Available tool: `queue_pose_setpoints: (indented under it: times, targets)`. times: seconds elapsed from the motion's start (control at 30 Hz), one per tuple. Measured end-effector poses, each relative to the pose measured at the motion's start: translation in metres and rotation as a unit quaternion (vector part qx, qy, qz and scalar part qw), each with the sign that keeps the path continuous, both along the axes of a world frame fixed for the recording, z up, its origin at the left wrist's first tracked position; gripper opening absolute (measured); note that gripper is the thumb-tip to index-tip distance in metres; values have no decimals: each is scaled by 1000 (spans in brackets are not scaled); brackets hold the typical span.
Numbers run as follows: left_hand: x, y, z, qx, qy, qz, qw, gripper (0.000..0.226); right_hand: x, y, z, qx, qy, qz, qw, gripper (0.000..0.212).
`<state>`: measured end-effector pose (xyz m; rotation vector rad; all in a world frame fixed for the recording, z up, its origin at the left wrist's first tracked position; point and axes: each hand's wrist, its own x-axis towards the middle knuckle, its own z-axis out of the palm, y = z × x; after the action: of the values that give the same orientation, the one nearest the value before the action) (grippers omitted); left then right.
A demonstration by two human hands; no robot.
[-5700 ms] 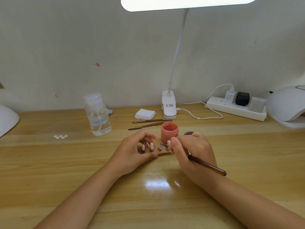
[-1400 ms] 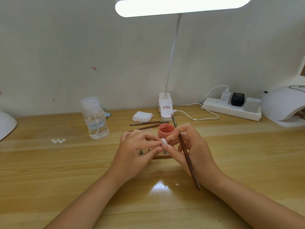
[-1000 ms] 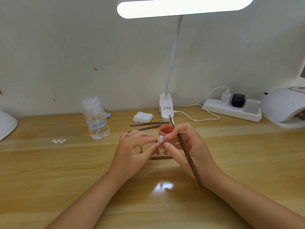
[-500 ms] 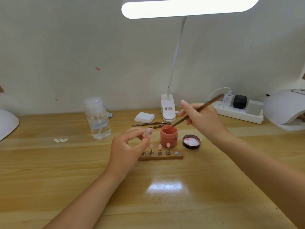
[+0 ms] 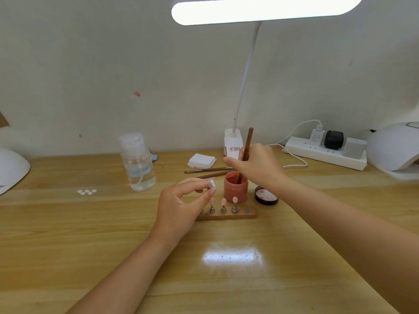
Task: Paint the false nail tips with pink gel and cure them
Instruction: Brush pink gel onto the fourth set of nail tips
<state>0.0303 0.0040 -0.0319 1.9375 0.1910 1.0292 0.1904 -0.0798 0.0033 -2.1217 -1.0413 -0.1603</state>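
Observation:
My left hand point(image 5: 181, 206) pinches a clear false nail tip point(image 5: 211, 184) between thumb and forefinger, raised above the left end of the wooden holder point(image 5: 240, 214). Three pink-painted tips point(image 5: 223, 201) stand on metal pegs along that holder; its right end spot is bare. My right hand point(image 5: 258, 165) grips a brown brush point(image 5: 246, 150) nearly upright, with its tip dipped inside the open pink gel jar point(image 5: 235, 189) just behind the holder. The jar's black lid point(image 5: 265, 196) lies upturned to its right, smeared with pink.
A clear pump bottle point(image 5: 137, 163) stands at the left, small white stickers point(image 5: 86, 191) nearer the left edge. Two spare brushes point(image 5: 207, 170) and white wipes point(image 5: 201, 160) lie behind the jar. A desk lamp base point(image 5: 232, 142), power strip point(image 5: 324, 151) and white curing lamp point(image 5: 394, 148) line the back right.
My right hand swung the brush from slanted beside the jar to upright, dipping its tip into the gel. My left hand keeps the clear tip raised, slightly higher.

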Motion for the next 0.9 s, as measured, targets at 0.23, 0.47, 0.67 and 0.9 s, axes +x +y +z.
queue_pose_setpoints:
  times: [0.23, 0.47, 0.67, 0.9]
  targets:
    - [2, 0, -4, 16, 18, 3, 1000, 17, 9, -11, 19, 136, 56, -42, 988, 46]
    - [2, -1, -4, 10, 23, 8, 1000, 20, 21, -23, 11, 199, 163, -98, 961, 48]
    - [2, -1, -4, 11, 27, 8, 1000, 16, 23, -26, 5, 215, 203, -111, 949, 47]
    - [1, -2, -3, 12, 27, 6, 1000, 16, 25, -32, 3, 222, 204, -124, 945, 47]
